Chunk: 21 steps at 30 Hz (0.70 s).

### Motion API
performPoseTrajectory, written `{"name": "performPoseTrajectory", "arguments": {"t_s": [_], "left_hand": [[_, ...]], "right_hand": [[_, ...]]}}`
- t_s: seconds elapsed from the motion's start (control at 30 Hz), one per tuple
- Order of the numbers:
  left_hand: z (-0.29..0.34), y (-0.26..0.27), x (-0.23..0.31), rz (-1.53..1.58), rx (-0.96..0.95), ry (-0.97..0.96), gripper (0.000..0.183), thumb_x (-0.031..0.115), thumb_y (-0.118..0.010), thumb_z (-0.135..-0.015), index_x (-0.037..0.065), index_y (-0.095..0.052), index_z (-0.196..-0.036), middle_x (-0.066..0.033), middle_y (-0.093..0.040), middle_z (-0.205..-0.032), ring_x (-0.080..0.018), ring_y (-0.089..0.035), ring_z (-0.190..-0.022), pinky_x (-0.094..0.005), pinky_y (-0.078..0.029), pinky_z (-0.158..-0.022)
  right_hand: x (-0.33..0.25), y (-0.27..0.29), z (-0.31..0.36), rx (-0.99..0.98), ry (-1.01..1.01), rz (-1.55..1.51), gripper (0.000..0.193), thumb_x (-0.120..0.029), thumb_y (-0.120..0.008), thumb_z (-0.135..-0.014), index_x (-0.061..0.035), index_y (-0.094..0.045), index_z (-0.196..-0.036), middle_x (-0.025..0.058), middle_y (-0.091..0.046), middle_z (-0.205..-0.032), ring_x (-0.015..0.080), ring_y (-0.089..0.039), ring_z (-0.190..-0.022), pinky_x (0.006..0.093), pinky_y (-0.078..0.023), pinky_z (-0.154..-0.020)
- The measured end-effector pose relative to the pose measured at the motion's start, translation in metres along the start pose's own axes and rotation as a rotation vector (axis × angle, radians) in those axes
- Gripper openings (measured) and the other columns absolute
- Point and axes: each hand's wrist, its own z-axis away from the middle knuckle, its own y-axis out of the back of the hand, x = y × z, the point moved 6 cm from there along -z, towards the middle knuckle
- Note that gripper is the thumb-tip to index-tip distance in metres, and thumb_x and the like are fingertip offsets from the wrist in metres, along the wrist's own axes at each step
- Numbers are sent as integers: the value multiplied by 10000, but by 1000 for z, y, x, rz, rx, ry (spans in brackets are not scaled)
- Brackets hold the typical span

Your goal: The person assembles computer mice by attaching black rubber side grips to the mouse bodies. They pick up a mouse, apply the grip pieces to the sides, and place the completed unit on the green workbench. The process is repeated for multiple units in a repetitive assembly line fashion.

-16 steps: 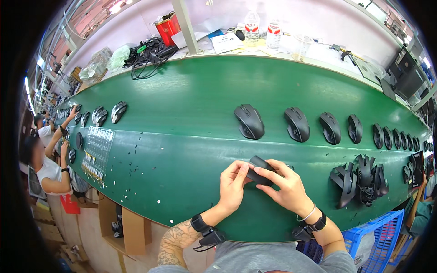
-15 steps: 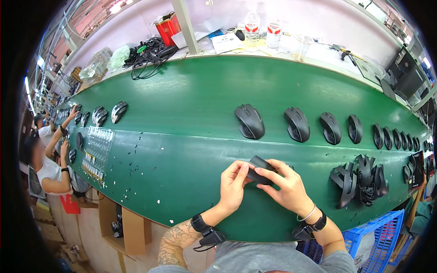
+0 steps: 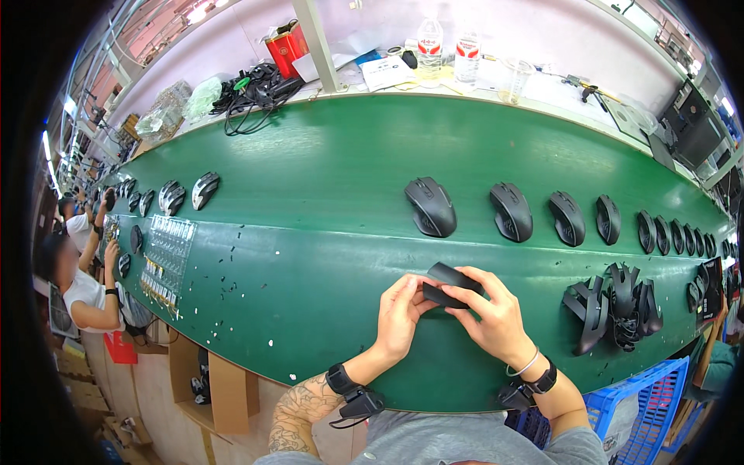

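Both my hands meet over the green work surface, close to its near edge. Between them are dark, curved plastic pieces that look like mouse shell parts; one curved black piece [image 3: 443,296] lies in front of another black piece [image 3: 456,275]. My left hand [image 3: 399,314] pinches the left end of the front piece with thumb and fingers. From the right, my right hand [image 3: 496,310] grips the pieces, its fingers lying across them. Whether the two pieces are joined is hidden by my fingers. Beyond my hands stands a black computer mouse [image 3: 431,208].
More black mice [image 3: 511,211] line the far strip to the right. A pile of black curved plastic parts [image 3: 612,310] lies at right, above a blue crate [image 3: 643,407]. At left are a clear tray [image 3: 167,256], black-and-white mice [image 3: 205,191] and a co-worker [image 3: 89,298]. Small scraps dot the surface.
The mice on the far strip have shifted slightly to the right. In my hands the black pieces have turned, and a gap between them shows more. My right hand has risen slightly.
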Motion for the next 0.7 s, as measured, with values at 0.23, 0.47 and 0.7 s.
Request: {"name": "performPoseTrajectory", "arguments": {"t_s": [0.23,0.47,0.7], "left_hand": [[-2,6,9,-328,75,-135,211,101,-477,-960,-8,-530,-1134,-116,-613,-1103,-198,-539,-1133,-320,-379,-1006],[-80,92,160,-1552,345,-682,505,149,-670,-773,2,-469,-1212,-202,-433,-1358,-339,-307,-1353,-454,-230,-1114],[-118,333,308,-1971,1263,-130,833,348,-802,-596,17,-460,-1279,-200,-443,-1326,-379,-362,-1271,-496,-363,-1032]], "right_hand": [[3,6,-2,31,-54,5,502,-80,-788,-652,-150,-657,-1132,135,-594,-1173,300,-613,-970,368,-521,-803],[7,20,6,158,-116,-30,719,30,-796,-579,-23,-552,-1253,153,-603,-1119,312,-595,-954,371,-503,-814],[21,23,10,199,-134,80,731,-14,-818,-569,-24,-555,-1251,144,-603,-1085,315,-577,-938,381,-484,-834]]}}
